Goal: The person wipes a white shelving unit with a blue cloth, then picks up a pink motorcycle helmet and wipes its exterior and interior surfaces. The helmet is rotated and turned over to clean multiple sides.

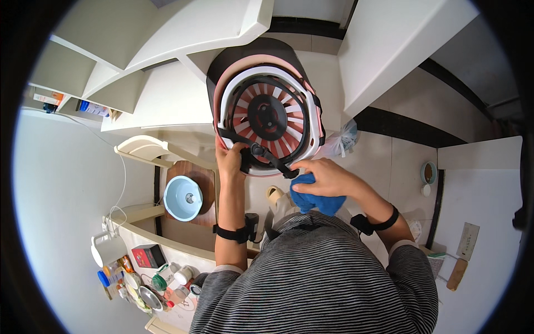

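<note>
A pink and white safety helmet with a black visor (260, 46) is held up before me, its ribbed inside facing me. My left hand (230, 160) grips its lower left rim, the thumb by the black chin strap (273, 160). With my right hand (327, 178) I hold a bunched blue cloth (319, 198) just below the lower right rim. The fingertips of that hand are close to the rim and the strap's buckle; whether they touch is hard to tell. Parts of the left fingers are hidden behind the helmet.
White shelving (167, 96) rises ahead. To the left, a light blue basin (183, 198) rests on a brown wooden chair seat (208, 188). A table at lower left bears jars, a metal bowl (150, 297) and a white kettle (109, 249). A plastic bag (345, 140) lies beyond the helmet, on the floor.
</note>
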Motion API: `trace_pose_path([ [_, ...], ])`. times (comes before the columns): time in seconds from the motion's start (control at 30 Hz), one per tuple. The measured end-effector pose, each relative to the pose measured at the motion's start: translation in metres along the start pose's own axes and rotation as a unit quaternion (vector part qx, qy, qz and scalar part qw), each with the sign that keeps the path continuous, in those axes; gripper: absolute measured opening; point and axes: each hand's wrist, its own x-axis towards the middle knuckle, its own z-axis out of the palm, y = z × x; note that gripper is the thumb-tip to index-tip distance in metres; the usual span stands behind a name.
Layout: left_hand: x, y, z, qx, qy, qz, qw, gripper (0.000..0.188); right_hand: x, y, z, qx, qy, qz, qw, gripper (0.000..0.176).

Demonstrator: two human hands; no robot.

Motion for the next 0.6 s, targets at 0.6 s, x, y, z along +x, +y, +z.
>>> trace_pose_path([
  [0.6, -0.002, -0.003, 0.013, 0.001, 0.038, 0.013, 0.999, 0.048, 0.022, 0.009, 0.04, 0.394, -0.012, 0.089, 0.915, 0.068],
])
